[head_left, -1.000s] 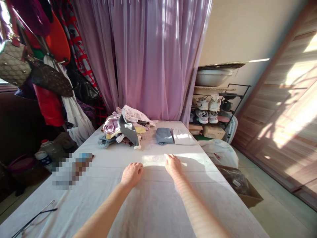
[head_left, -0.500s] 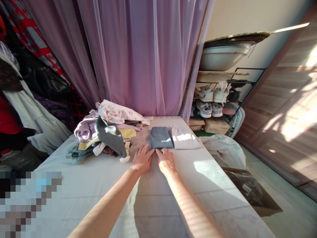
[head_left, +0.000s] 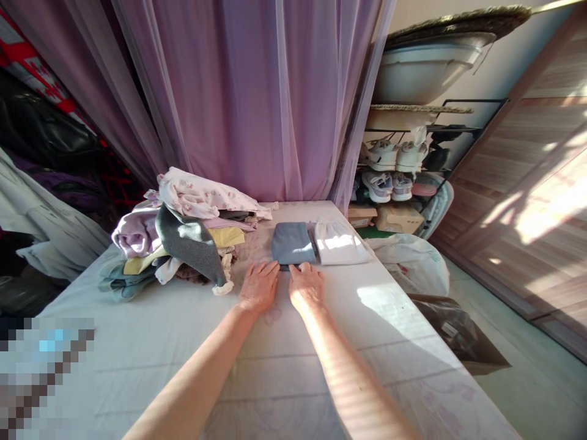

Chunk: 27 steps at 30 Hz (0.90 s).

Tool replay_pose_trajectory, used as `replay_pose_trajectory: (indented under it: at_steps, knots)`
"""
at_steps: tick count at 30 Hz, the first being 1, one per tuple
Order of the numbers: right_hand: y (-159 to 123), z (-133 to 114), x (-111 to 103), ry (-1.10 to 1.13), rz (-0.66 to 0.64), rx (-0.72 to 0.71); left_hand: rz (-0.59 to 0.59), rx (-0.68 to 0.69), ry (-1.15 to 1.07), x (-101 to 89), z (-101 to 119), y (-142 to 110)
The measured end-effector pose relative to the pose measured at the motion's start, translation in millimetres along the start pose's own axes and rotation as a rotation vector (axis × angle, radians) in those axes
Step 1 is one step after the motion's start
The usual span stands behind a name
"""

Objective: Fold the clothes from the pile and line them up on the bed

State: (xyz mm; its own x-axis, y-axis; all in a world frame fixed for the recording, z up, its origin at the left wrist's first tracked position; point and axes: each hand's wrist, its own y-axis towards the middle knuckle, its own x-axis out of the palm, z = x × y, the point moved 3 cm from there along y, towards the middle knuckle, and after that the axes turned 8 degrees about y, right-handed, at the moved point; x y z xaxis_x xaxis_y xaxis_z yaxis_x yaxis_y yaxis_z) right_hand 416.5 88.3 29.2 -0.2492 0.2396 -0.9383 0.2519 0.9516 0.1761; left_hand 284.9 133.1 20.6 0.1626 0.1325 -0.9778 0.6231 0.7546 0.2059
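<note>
A folded blue-grey garment [head_left: 293, 239] lies flat on the table, with a darker strip showing along its near edge. My left hand [head_left: 259, 287] rests palm down at that garment's near left corner, fingers stretched out. Close beside it, my right hand [head_left: 306, 286] touches the near edge with its fingers slightly bent and lying on the cloth. To the right of the blue-grey piece sits a folded white garment [head_left: 338, 244] with a gathered top edge. Neither hand lifts anything.
A heap of loose clothes [head_left: 188, 235] stands on the left of the cloth-covered table [head_left: 257, 379]. Behind hangs a purple curtain [head_left: 247, 104]. At the right are a rack with shoes [head_left: 384, 154], a white basin [head_left: 426, 70], a plastic bag [head_left: 413, 266] and an open carton [head_left: 488, 357].
The view has shifted a little. My hands have drawn slightly apart at the garment's near edge, and the right fingers are more bent. The folded garments keep their places.
</note>
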Motion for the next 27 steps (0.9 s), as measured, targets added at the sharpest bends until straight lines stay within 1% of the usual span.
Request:
replay_pose_trajectory:
  at_steps: [5, 10, 11, 14, 17, 23, 25, 27]
  knots:
    - [-4, 5, -3, 0.02, 0.018, 0.028, -0.009, -0.005, -0.007, -1.0, 0, -1]
    - [-6, 2, -3, 0.061, -0.036, -0.116, -0.02, -0.014, -0.025, -2.9, 1, -1]
    - [-5, 1, -2, 0.06, -0.05, -0.128, -0.016, -0.014, -0.028, -3.5, 1, -1]
    - [-3, 2, 0, 0.045, -0.064, -0.081, 0.006, -0.007, -0.033, -5.9, 1, -2]
    - [-1, 5, 4, 0.045, -0.053, -0.041, 0.008, -0.007, -0.031, -7.0, 0, -2]
    - [0, 14, 9, 0.092, 0.009, -0.002, 0.024, 0.014, -0.087, -5.7, 0, -3]
    - [0, 17, 7, 0.149, 0.071, 0.015, 0.054, 0.009, -0.113, -5.1, -1, -4]
    - [-1, 20, 3, 0.207, 0.174, 0.011, 0.096, -0.006, -0.116, -4.4, -1, -4]
